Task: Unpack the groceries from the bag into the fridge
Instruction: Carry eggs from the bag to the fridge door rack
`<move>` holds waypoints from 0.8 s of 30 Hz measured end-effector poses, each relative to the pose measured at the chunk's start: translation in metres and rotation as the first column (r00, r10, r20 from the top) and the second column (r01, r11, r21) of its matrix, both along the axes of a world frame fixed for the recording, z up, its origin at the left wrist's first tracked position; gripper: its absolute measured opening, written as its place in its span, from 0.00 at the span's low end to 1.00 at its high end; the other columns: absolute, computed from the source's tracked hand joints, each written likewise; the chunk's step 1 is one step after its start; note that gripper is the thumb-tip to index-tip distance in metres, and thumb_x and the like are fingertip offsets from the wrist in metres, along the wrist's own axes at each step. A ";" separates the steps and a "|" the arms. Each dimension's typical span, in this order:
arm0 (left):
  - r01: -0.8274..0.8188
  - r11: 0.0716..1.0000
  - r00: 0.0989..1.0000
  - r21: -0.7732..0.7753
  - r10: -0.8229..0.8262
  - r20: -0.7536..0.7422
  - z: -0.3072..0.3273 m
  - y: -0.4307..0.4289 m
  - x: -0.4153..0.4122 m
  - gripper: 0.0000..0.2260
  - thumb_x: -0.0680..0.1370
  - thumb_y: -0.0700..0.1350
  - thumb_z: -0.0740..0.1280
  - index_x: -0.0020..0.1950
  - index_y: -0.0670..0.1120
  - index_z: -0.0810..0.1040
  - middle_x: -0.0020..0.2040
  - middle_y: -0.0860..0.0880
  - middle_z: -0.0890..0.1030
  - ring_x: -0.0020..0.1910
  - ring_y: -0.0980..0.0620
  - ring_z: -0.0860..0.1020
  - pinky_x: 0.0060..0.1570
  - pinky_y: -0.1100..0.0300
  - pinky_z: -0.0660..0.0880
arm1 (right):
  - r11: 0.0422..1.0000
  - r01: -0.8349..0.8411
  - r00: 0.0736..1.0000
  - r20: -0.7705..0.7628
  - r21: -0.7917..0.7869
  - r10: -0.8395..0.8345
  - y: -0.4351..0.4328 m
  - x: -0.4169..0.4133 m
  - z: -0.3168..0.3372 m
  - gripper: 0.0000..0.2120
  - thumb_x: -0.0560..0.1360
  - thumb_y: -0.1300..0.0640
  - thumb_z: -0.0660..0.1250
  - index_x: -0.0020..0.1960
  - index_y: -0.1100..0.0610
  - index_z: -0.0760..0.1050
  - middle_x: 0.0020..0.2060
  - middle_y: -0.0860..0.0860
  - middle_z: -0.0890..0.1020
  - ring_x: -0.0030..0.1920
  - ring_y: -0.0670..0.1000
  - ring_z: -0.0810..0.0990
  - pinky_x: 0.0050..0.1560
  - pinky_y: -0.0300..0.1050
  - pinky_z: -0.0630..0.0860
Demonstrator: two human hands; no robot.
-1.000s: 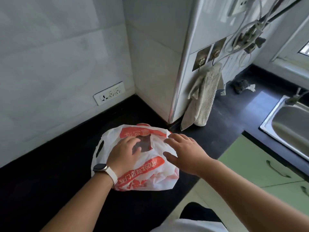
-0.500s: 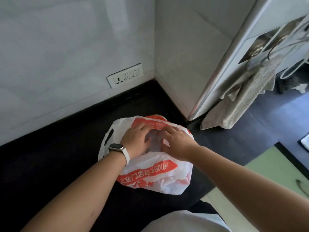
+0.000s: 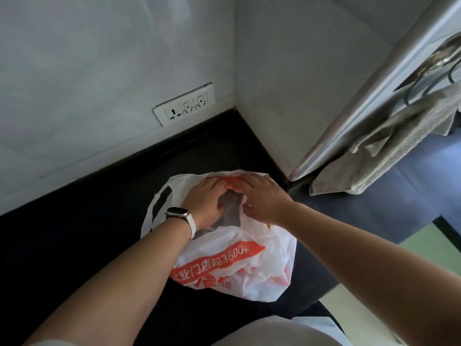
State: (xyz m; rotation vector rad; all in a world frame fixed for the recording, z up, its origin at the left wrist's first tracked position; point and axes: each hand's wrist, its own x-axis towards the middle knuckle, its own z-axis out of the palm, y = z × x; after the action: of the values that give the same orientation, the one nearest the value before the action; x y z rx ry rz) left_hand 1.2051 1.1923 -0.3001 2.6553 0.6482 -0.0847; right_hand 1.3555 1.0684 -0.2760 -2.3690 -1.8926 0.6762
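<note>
A white plastic grocery bag (image 3: pixel 239 265) with red print lies on the black countertop (image 3: pixel 74 245). Both hands are at its mouth. My left hand (image 3: pixel 204 203), with a watch on the wrist, has its fingers curled on the left side of the opening. My right hand (image 3: pixel 262 198) grips the right side of the opening. Between them the gap shows something dark inside the bag; what it is cannot be told. No fridge is recognisable in view.
A white socket strip (image 3: pixel 184 104) sits low on the tiled wall behind the counter. A wall corner with a metal edge strip (image 3: pixel 349 108) rises to the right. A grey towel (image 3: pixel 389 143) hangs there. Pale green cabinet fronts (image 3: pixel 429 243) lie at lower right.
My right hand came down onto the bag and took hold of its mouth; both hands now pull the opening apart. The view has shifted closer and leftward, dropping the sink out of frame.
</note>
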 end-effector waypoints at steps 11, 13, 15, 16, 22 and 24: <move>-0.058 0.995 0.998 -0.081 0.059 0.016 -0.014 -0.014 -0.014 0.22 0.76 0.46 0.69 0.69 0.50 0.70 0.66 0.49 0.76 0.62 0.50 0.75 0.63 0.55 0.71 | 0.999 0.031 0.999 -0.033 -0.037 -0.032 0.014 -0.006 -0.016 0.25 0.78 0.45 0.62 0.73 0.48 0.63 0.72 0.51 0.66 0.73 0.55 0.62 0.73 0.56 0.60; -0.067 0.996 0.996 -0.060 0.070 0.060 -0.016 -0.017 -0.019 0.23 0.74 0.46 0.71 0.68 0.50 0.71 0.65 0.49 0.76 0.61 0.50 0.75 0.62 0.56 0.72 | 0.998 0.039 0.999 -0.029 -0.051 -0.040 0.012 -0.007 -0.018 0.25 0.78 0.46 0.62 0.73 0.49 0.63 0.72 0.52 0.66 0.73 0.56 0.62 0.73 0.55 0.60; -0.054 0.998 0.993 -0.038 0.057 0.105 -0.017 -0.019 -0.024 0.21 0.73 0.46 0.72 0.65 0.49 0.73 0.62 0.48 0.76 0.59 0.49 0.75 0.59 0.55 0.73 | 0.997 0.045 0.999 -0.014 -0.056 -0.046 0.010 -0.008 -0.022 0.26 0.77 0.46 0.64 0.73 0.49 0.63 0.71 0.52 0.67 0.73 0.56 0.62 0.73 0.56 0.61; -0.040 0.999 0.993 -0.030 0.043 0.111 -0.019 -0.020 -0.026 0.20 0.73 0.46 0.73 0.64 0.48 0.74 0.61 0.48 0.76 0.58 0.48 0.75 0.58 0.54 0.74 | 0.997 0.050 0.999 -0.001 -0.057 -0.050 0.009 -0.008 -0.023 0.27 0.76 0.46 0.64 0.72 0.49 0.63 0.70 0.53 0.67 0.73 0.57 0.62 0.73 0.56 0.62; -0.001 1.000 0.995 0.014 0.000 0.095 -0.024 -0.026 -0.026 0.17 0.73 0.47 0.72 0.62 0.47 0.77 0.60 0.46 0.75 0.54 0.46 0.76 0.55 0.51 0.76 | 0.995 0.071 0.993 0.098 -0.070 -0.064 0.001 -0.009 -0.025 0.27 0.75 0.43 0.62 0.72 0.49 0.65 0.70 0.52 0.65 0.72 0.57 0.59 0.73 0.54 0.57; 0.004 1.000 0.996 0.023 -0.006 0.093 -0.025 -0.028 -0.026 0.17 0.75 0.48 0.71 0.63 0.48 0.76 0.60 0.48 0.75 0.55 0.47 0.76 0.56 0.53 0.75 | 0.996 0.060 0.991 0.120 -0.063 -0.052 -0.003 -0.008 -0.025 0.26 0.75 0.42 0.62 0.71 0.48 0.66 0.69 0.52 0.66 0.71 0.56 0.61 0.72 0.54 0.57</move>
State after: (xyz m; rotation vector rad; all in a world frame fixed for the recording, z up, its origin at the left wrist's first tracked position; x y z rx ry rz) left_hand 1.1792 1.1639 -0.3255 2.6646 0.6152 0.0449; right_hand 1.3474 1.0659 -0.3015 -2.5461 -1.8675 0.6176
